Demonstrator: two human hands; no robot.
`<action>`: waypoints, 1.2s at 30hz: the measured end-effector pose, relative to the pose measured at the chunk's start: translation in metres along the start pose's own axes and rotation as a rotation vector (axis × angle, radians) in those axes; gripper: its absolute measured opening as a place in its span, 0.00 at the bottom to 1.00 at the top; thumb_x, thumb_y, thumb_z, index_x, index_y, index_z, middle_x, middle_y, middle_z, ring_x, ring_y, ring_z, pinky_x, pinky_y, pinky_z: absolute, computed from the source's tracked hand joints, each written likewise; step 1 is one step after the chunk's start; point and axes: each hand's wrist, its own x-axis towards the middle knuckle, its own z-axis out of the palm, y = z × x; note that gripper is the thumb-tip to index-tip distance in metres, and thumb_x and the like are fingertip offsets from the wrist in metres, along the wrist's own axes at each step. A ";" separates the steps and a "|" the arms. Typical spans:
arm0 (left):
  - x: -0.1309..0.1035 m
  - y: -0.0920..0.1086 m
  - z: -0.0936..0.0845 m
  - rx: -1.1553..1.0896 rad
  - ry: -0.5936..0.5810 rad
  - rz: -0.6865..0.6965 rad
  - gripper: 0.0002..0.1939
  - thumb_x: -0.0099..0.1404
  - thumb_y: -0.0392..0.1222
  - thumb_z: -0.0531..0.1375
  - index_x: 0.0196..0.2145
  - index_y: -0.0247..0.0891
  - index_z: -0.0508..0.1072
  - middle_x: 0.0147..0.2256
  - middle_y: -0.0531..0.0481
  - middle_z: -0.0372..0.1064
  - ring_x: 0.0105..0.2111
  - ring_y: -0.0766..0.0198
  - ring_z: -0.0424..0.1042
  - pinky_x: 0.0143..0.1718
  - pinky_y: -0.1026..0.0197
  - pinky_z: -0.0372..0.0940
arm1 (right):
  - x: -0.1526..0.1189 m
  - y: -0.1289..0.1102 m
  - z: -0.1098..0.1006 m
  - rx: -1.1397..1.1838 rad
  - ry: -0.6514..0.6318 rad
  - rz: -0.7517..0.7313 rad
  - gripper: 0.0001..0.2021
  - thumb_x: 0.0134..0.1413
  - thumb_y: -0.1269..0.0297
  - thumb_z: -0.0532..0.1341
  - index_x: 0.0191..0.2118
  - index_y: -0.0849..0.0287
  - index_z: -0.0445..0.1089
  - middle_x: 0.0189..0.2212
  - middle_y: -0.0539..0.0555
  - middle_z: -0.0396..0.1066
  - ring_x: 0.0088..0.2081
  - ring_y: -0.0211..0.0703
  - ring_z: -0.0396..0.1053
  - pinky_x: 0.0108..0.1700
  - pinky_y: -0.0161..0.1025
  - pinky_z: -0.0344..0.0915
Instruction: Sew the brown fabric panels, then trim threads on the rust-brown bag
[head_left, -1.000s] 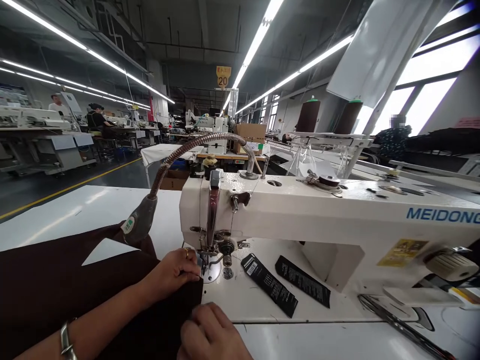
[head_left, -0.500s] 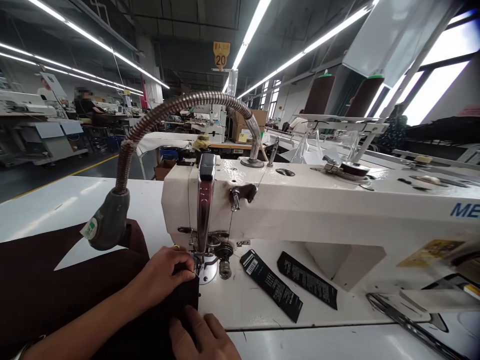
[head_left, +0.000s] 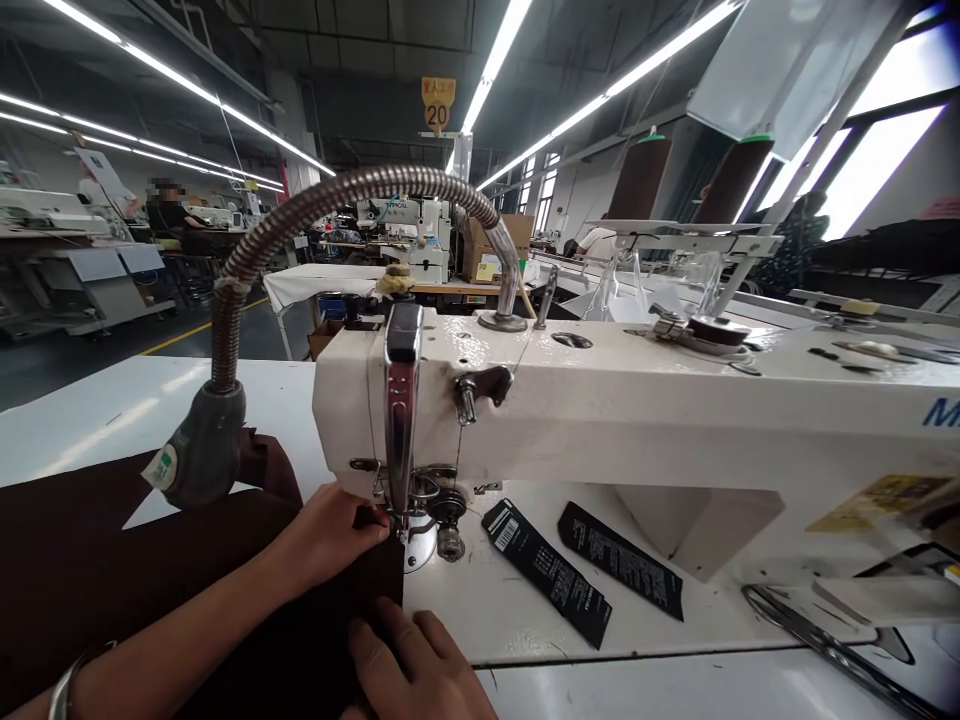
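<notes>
Two hands, left [head_left: 334,535] and right [head_left: 416,665], touch the dark fabric's [head_left: 300,625] right edge.

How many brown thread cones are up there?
2: a brown, green-topped thread cone at left and a matching cone at right, on the white metal stand; more may be hidden.

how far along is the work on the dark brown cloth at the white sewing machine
Done: no finished seam can be made out.
In hand: the left hand pinches the dark brown cloth beside the metal presser foot; the right hand rests on it.
Perhaps left: two long black printed labels lie loose, apart from the cloth.
</notes>
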 end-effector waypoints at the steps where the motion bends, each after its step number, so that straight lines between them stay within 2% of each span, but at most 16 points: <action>1: 0.002 0.000 0.001 0.001 0.007 -0.002 0.07 0.50 0.39 0.55 0.25 0.38 0.72 0.29 0.51 0.72 0.34 0.58 0.70 0.37 0.61 0.61 | 0.000 0.002 0.002 0.005 -0.021 0.008 0.19 0.46 0.57 0.58 0.47 0.52 0.66 0.39 0.56 0.71 0.31 0.51 0.70 0.26 0.39 0.69; 7: 0.004 0.003 0.004 -0.002 0.043 -0.008 0.09 0.51 0.39 0.53 0.28 0.37 0.73 0.32 0.48 0.73 0.38 0.55 0.69 0.40 0.58 0.61 | 0.000 0.003 0.004 0.043 -0.069 -0.020 0.17 0.48 0.66 0.55 0.46 0.58 0.65 0.41 0.58 0.70 0.40 0.52 0.69 0.40 0.43 0.68; 13: 0.001 0.006 0.005 -0.013 0.074 0.001 0.10 0.52 0.40 0.54 0.31 0.37 0.73 0.33 0.48 0.72 0.40 0.54 0.68 0.42 0.58 0.61 | 0.005 0.005 -0.005 0.013 -0.159 -0.106 0.13 0.47 0.67 0.53 0.40 0.56 0.67 0.40 0.58 0.70 0.41 0.52 0.68 0.38 0.44 0.69; 15: 0.001 0.007 0.005 -0.023 0.085 0.000 0.11 0.52 0.40 0.53 0.31 0.37 0.73 0.34 0.48 0.73 0.40 0.53 0.68 0.42 0.57 0.60 | 0.004 0.003 -0.003 0.000 -0.131 -0.079 0.14 0.47 0.67 0.53 0.41 0.56 0.67 0.40 0.58 0.70 0.39 0.52 0.69 0.37 0.44 0.69; 18: 0.001 0.005 0.006 -0.044 0.094 0.004 0.11 0.52 0.40 0.53 0.30 0.37 0.73 0.33 0.47 0.73 0.41 0.52 0.68 0.42 0.57 0.61 | 0.003 -0.002 0.002 -0.014 0.025 0.016 0.15 0.45 0.65 0.55 0.42 0.58 0.68 0.38 0.59 0.71 0.35 0.52 0.71 0.34 0.43 0.70; 21: 0.002 0.002 0.008 -0.065 0.103 0.016 0.11 0.51 0.41 0.54 0.30 0.37 0.73 0.33 0.47 0.73 0.39 0.53 0.69 0.41 0.57 0.61 | 0.007 -0.003 0.003 0.001 0.140 0.029 0.13 0.46 0.65 0.55 0.39 0.59 0.69 0.34 0.57 0.73 0.34 0.51 0.70 0.34 0.42 0.70; 24: 0.004 0.000 0.008 -0.077 0.121 0.027 0.12 0.51 0.40 0.54 0.33 0.38 0.73 0.34 0.49 0.72 0.39 0.54 0.69 0.41 0.58 0.62 | 0.012 -0.002 -0.002 0.008 0.070 -0.123 0.09 0.48 0.69 0.53 0.32 0.57 0.70 0.34 0.53 0.73 0.38 0.49 0.69 0.37 0.42 0.69; 26: 0.005 0.000 0.008 -0.070 0.121 0.042 0.12 0.51 0.39 0.55 0.34 0.38 0.73 0.35 0.49 0.72 0.40 0.55 0.69 0.42 0.59 0.62 | 0.012 -0.003 -0.004 -0.011 0.027 -0.141 0.09 0.49 0.69 0.53 0.32 0.57 0.70 0.36 0.53 0.72 0.39 0.49 0.69 0.37 0.43 0.69; 29: 0.004 0.001 0.009 -0.029 0.128 0.065 0.11 0.52 0.39 0.55 0.34 0.38 0.73 0.36 0.48 0.72 0.41 0.55 0.68 0.42 0.58 0.62 | 0.011 -0.009 -0.007 -0.036 0.110 0.034 0.10 0.49 0.66 0.54 0.36 0.58 0.70 0.36 0.57 0.72 0.36 0.51 0.69 0.35 0.45 0.69; 30: 0.003 0.000 0.010 -0.009 0.136 0.074 0.11 0.53 0.39 0.55 0.35 0.37 0.73 0.37 0.47 0.72 0.41 0.55 0.68 0.43 0.57 0.62 | 0.011 -0.011 -0.009 -0.025 0.142 0.048 0.10 0.48 0.67 0.53 0.35 0.59 0.70 0.34 0.57 0.72 0.34 0.50 0.69 0.35 0.46 0.69; 33: -0.005 -0.002 0.009 0.060 0.171 0.098 0.12 0.54 0.36 0.54 0.35 0.36 0.73 0.38 0.44 0.70 0.43 0.52 0.65 0.45 0.53 0.60 | 0.012 -0.016 -0.017 0.015 0.106 -0.089 0.08 0.48 0.70 0.52 0.27 0.60 0.68 0.23 0.54 0.69 0.26 0.44 0.67 0.33 0.44 0.69; 36: -0.028 -0.005 0.003 0.166 0.237 0.193 0.14 0.54 0.34 0.54 0.39 0.37 0.71 0.42 0.44 0.67 0.47 0.51 0.61 0.48 0.50 0.56 | 0.007 -0.016 -0.017 -0.054 -0.012 -0.172 0.09 0.50 0.69 0.51 0.24 0.61 0.65 0.17 0.53 0.63 0.19 0.40 0.60 0.20 0.36 0.63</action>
